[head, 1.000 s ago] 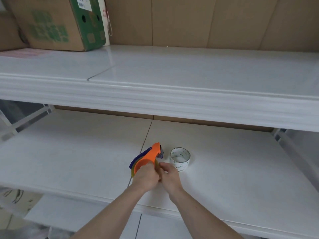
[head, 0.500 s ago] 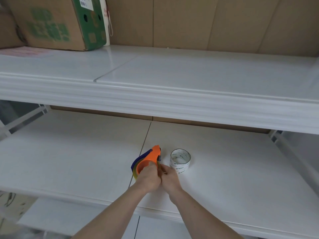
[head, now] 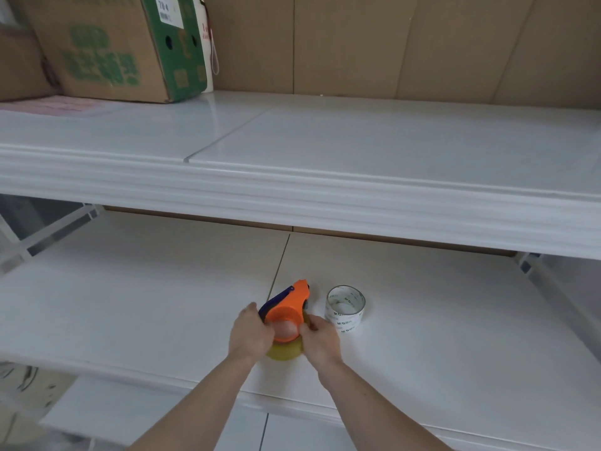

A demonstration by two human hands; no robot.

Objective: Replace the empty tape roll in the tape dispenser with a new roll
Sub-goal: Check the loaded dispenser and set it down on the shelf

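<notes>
A: Where is the tape dispenser (head: 290,308)?

B: On the middle shelf (head: 130,304), near its front edge, just right of the seam between the two white panels. It is orange with a dark blue strip along its left side, and its nose points away from the person.

A: And the hands?

B: Both are on it. The left hand (head: 249,333) wraps the dispenser's left side, fingers curled against the blue strip. The right hand (head: 320,337) closes on the right side, thumb and fingertips pinching at the rim of the orange hub.

A: Is there a roll in it?

B: A yellowish tape roll (head: 285,350) shows beneath the orange hub, between the two wrists, its lower edge on the shelf. Whether it is fully seated on the hub, I cannot tell.

A: Anything else nearby?

B: A white cardboard core (head: 345,308) with small printed letters stands on end just right of the dispenser, apart from the right hand.

A: And above?

B: On the upper shelf (head: 357,151), at far left, sits a brown cardboard box (head: 107,50) with green print, against the brown back wall.
</notes>
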